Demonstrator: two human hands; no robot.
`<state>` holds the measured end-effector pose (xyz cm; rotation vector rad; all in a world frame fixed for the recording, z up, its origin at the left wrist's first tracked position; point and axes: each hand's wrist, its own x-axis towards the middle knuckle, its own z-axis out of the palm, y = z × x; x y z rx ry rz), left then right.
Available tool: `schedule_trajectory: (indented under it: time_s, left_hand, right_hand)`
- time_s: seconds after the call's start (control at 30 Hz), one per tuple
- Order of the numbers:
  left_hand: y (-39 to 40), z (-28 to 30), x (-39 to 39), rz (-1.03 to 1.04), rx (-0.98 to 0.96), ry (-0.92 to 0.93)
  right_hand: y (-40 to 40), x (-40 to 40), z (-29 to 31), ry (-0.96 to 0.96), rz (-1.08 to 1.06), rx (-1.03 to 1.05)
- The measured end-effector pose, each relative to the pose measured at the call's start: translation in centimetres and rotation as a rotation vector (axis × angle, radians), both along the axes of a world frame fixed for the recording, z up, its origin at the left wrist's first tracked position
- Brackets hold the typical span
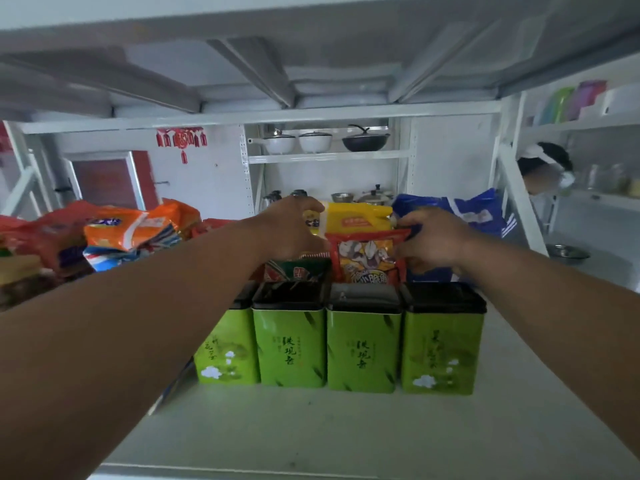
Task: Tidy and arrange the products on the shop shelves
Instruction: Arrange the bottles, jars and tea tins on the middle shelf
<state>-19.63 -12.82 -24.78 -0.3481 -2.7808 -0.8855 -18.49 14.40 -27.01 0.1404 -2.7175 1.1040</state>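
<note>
Both arms reach over a row of several green tea tins (362, 344) with black lids on the white shelf (311, 431). Behind the tins stands a red snack bag (367, 258) with a cartoon print. My right hand (433, 242) pinches its right edge. My left hand (294, 230) grips the left side of the yellow bag (356, 216) that stands just behind the red one. A red and green packet (294, 271) lies below my left hand.
Orange and red snack bags (114, 230) are piled at the left. A blue bag (478, 213) stands at the right rear. The upper shelf's underside (311, 64) hangs close overhead. Another shelf unit with pots (325, 142) and a person (543, 168) are beyond.
</note>
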Motion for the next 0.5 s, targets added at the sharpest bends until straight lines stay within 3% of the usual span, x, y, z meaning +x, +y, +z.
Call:
schedule_trajectory:
  time_s: [0.1, 0.17, 0.23, 0.33, 0.5]
  left_hand:
    - [-1.7, 0.6, 2.0, -0.034, -0.003, 0.008]
    - [-3.2, 1.4, 4.0, -0.029, -0.022, 0.018]
    - [-4.6, 2.5, 6.1, -0.025, -0.061, 0.079]
    - [-6.4, 3.6, 9.6, -0.041, -0.136, 0.174]
    - [-10.8, 3.1, 13.5, -0.159, -0.323, 0.114]
  right_hand:
    - [-1.3, 1.9, 1.2, 0.326, -0.147, 0.347]
    - [-4.2, 3.9, 2.0, 0.518, -0.067, 0.330]
    - [-8.2, 6.2, 2.5, 0.473, 0.183, 0.225]
    - [-13.2, 8.3, 2.0, 0.257, 0.450, 0.220]
    - [-18.1, 9.8, 1.1, 0.133, 0.522, 0.481]
